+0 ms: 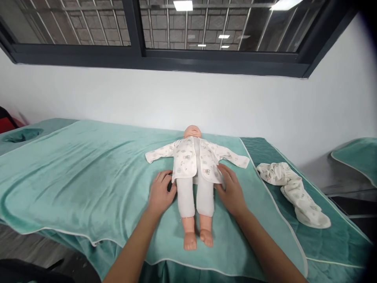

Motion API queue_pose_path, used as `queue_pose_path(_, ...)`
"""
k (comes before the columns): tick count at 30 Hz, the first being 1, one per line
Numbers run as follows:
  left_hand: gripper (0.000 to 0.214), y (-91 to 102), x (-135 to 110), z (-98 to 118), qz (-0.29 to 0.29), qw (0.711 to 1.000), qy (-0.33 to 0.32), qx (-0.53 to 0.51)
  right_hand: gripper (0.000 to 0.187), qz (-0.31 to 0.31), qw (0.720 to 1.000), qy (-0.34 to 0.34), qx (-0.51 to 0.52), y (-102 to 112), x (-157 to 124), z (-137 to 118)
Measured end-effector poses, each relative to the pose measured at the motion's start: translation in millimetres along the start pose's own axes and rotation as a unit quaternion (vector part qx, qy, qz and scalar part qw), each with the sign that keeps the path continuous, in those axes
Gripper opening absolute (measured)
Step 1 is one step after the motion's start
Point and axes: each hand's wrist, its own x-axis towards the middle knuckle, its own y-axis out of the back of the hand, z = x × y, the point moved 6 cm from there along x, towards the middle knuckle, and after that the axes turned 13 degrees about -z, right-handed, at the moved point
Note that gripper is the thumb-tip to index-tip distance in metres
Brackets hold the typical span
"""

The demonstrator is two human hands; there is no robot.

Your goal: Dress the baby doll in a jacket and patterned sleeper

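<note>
A baby doll (189, 225) lies on its back, head toward the wall and bare feet toward me. It wears a white printed baby jacket (185, 157), whose sleeves are spread out to both sides and whose front panels lie slightly apart. The legs are white down to the shins. My left hand (161, 192) is at the jacket's lower left corner, fingers curled at the hem, with a dark spot between thumb and fingers. At the lower right corner, my right hand (232, 189) pinches the hem, partly hiding it.
A green blanket (88, 169) covers the bed beneath the doll. White printed baby clothing (297, 192) lies crumpled on the darker green cover (321, 239) at right. Behind the bed are a white wall (165, 98) and a dark-framed window (218, 61) with bars.
</note>
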Motion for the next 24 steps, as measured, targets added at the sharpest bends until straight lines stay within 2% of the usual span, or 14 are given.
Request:
queue_pose_path(4,0.038,1.0,-4.2,-0.5,0.055,0.998,-0.022,-0.003,0.059,-0.007,1.000,0.013,-0.005,-2.4,24.0,-15.4)
queue_pose_path(9,0.033,-4.2,-4.5,-5.4,0.034,0.998,-0.058,-0.010,0.058,-0.051,0.996,0.077,0.002,-10.9,46.1,-42.9)
queue_pose_path(12,0.038,-3.9,-3.4,-14.8,0.047,0.996,-0.037,-0.072,0.059,-0.091,0.991,0.088,-0.029,-19.5,35.2,-48.7)
queue_pose_path(14,0.040,-4.4,-2.5,-21.4,0.065,0.993,-0.009,-0.101,0.055,-0.090,0.992,0.080,-0.027,-20.3,20.9,-46.4)
queue_pose_path(18,0.034,-8.3,3.6,-29.5,0.070,0.994,0.041,-0.071,0.046,-0.084,0.990,0.079,0.084,-15.8,-4.9,-36.5)
queue_pose_path(20,0.034,-6.9,11.4,-32.1,0.068,0.996,0.048,-0.028,0.042,-0.052,0.984,0.024,0.169,-10.3,-9.3,-19.2)
queue_pose_path(22,0.039,-1.1,22.5,-36.7,0.075,0.995,0.055,0.030,0.039,0.014,0.961,-0.083,0.263,-3.9,-9.9,12.1)
queue_pose_path(23,0.043,3.1,28.9,-41.6,0.081,0.992,0.070,0.061,0.039,0.056,0.935,-0.147,0.319,-1.3,-10.4,31.7)
queue_pose_path(24,0.048,7.4,35.6,-48.8,0.086,0.988,0.097,0.088,0.038,0.095,0.897,-0.204,0.381,0.0,-10.8,51.7)
